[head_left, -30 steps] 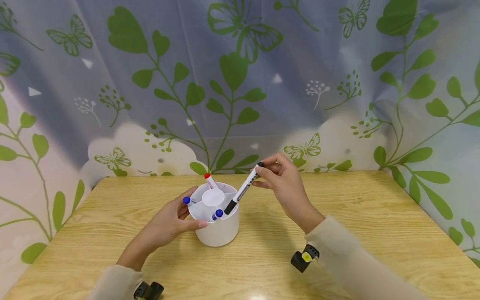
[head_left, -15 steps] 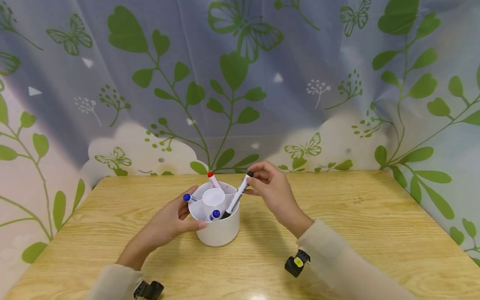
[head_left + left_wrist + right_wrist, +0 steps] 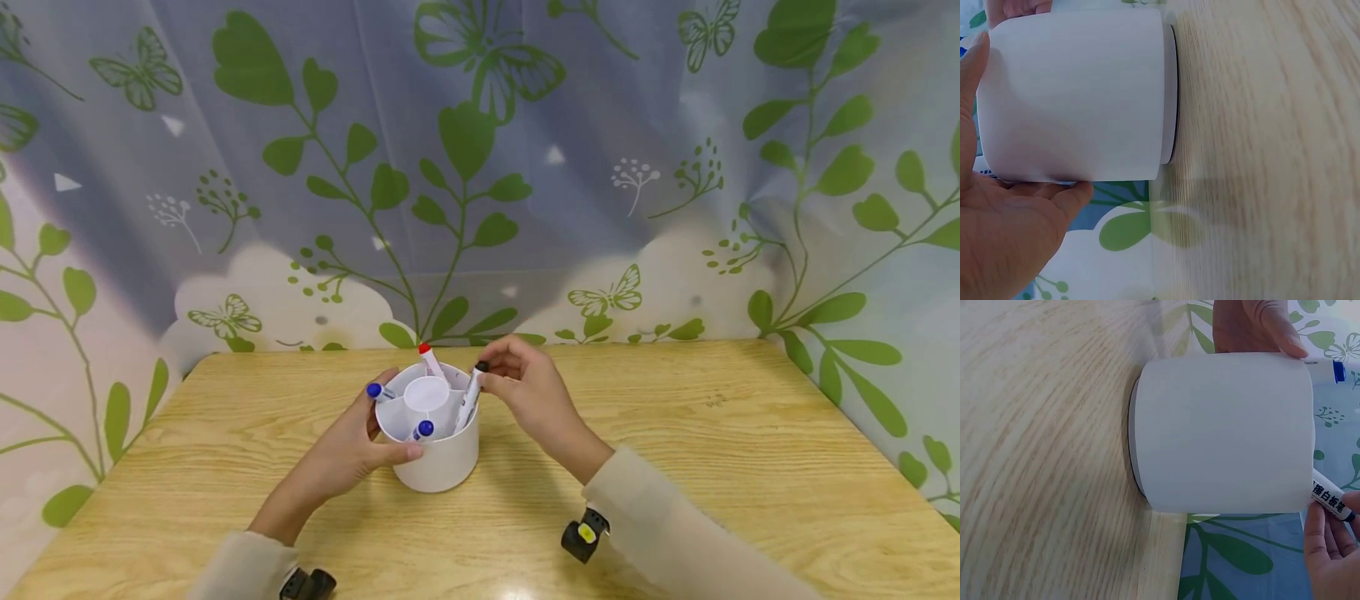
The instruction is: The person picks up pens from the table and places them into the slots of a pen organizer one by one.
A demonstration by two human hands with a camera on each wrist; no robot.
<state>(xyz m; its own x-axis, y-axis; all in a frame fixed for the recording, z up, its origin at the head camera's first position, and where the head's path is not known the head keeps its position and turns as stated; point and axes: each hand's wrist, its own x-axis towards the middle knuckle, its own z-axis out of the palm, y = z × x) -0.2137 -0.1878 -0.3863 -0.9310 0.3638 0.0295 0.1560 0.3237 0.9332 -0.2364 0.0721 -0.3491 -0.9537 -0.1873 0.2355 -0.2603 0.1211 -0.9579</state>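
A round white pen holder (image 3: pixel 435 467) with divided compartments stands on the wooden table. My left hand (image 3: pixel 348 450) grips it from the left, thumb at the near rim and fingers round the far side. At the right rim, my right hand (image 3: pixel 536 400) pinches a white marker with a black end (image 3: pixel 470 398) near its top; the lower part stands inside the right compartment. A red-capped marker (image 3: pixel 431 358) leans in the back compartment. One blue-capped marker (image 3: pixel 378 392) leans over the left rim, another blue-capped marker (image 3: pixel 423 430) at the front. The right wrist view shows printed characters on the held marker.
The wooden table (image 3: pixel 675 417) extends to both sides of the holder. Behind it hangs a curtain (image 3: pixel 570 208) with green leaves and butterflies. A black wrist camera (image 3: pixel 585 535) sits on the right sleeve, a similar wrist camera (image 3: pixel 307 583) on the left.
My right hand has moved left and down, lowering the black-ended marker from above the rim into the right compartment. The left hand keeps its hold on the pen holder.
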